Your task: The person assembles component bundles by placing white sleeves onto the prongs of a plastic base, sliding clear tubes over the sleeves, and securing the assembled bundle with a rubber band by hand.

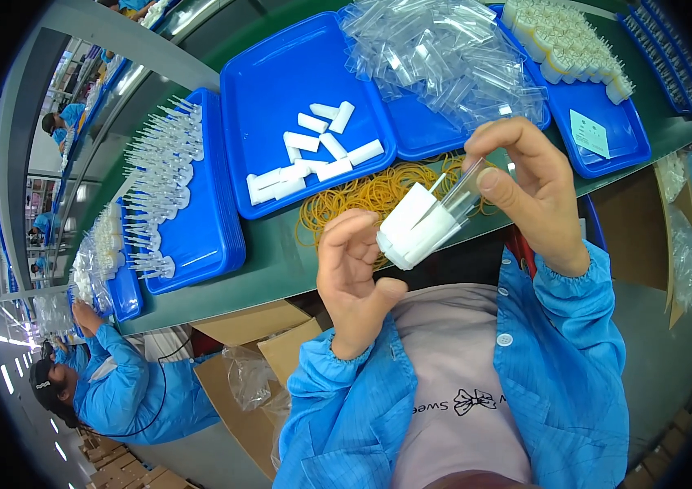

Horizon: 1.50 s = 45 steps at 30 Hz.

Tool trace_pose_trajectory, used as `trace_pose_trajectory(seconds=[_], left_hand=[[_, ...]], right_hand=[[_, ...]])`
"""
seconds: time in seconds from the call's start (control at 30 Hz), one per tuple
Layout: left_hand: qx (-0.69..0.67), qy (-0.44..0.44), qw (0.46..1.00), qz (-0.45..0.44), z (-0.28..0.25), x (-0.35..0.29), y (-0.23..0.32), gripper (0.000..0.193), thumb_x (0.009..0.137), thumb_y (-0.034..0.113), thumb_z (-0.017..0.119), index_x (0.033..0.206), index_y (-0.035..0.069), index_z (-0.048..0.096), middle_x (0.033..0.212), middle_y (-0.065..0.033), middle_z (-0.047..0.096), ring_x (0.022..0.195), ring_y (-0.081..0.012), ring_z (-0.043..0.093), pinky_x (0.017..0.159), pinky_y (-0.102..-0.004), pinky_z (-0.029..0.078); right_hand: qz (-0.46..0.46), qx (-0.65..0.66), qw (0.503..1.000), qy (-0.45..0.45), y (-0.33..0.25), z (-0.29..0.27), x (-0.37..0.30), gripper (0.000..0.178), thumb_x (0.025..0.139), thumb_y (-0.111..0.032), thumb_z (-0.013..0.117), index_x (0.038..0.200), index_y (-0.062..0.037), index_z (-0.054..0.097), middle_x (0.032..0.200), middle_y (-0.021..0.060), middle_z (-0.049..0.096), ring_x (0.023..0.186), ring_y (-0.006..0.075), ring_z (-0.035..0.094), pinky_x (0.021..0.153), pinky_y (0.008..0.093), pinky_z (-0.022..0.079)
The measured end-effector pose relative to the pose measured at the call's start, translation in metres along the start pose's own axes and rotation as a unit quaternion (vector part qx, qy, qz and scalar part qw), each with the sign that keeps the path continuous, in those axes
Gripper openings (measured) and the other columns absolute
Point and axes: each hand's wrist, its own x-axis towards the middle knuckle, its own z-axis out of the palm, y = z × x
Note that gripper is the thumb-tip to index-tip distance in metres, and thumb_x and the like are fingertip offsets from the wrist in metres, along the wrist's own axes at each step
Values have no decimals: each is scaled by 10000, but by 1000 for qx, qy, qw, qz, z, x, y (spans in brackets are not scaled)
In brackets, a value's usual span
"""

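A white plastic part with a rounded base and upright prongs is tilted in front of me. My left hand is curled at its base, fingers on one side and thumb below. With thumb and forefinger, my right hand pinches a clear plastic sleeve at the part's upper end. The sleeve's far end lies among the prongs; how deep it sits I cannot tell. Just beyond both hands, a heap of yellow rubber bands covers the bench.
A blue tray holds several white tubes; another carries piled clear sleeves. Pronged white parts fill stacked trays at left. White-yellow parts and a paper slip lie at right. A co-worker works at left, near open cartons.
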Motion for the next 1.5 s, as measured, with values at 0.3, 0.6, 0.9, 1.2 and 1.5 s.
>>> trace_pose_trajectory(seconds=[0.3,0.6,0.9,1.2,1.5], left_hand=[[-13,14,999,-31,2,-6,-10,395,749,-73,696,1086,-15,500,1130,-111,455,1056,-182,520,943,-342,447],[-40,-17,999,-17,6,-6,-7,395,736,-62,721,1059,-19,499,1120,-127,470,1044,-190,536,943,-349,458],[-26,-19,997,-72,7,-2,-9,530,736,-67,710,1202,-26,460,1104,-98,478,1062,-197,538,941,-345,460],[-62,88,988,-109,-3,9,-2,636,745,6,612,1337,9,378,1135,-94,511,1089,-199,538,920,-323,447],[-66,95,985,-127,3,9,-2,644,749,39,610,1348,15,374,1142,-106,516,1085,-207,542,935,-335,441]], right_hand=[[-108,-36,993,4,3,12,-10,150,751,-70,708,874,-28,634,826,72,610,894,224,576,928,403,412],[-114,11,993,-10,5,21,-17,136,735,-54,711,842,-44,627,795,59,613,844,202,585,949,446,412],[-105,-8,994,-28,10,8,-13,168,757,-77,700,901,-30,627,900,80,622,954,217,577,943,400,420],[40,-352,935,33,19,-58,-16,298,778,-126,667,1049,-31,591,1008,110,604,977,213,575,866,311,437],[19,-470,882,20,69,-60,-34,398,761,-49,648,1148,-58,553,752,84,476,662,235,500,630,336,418]])
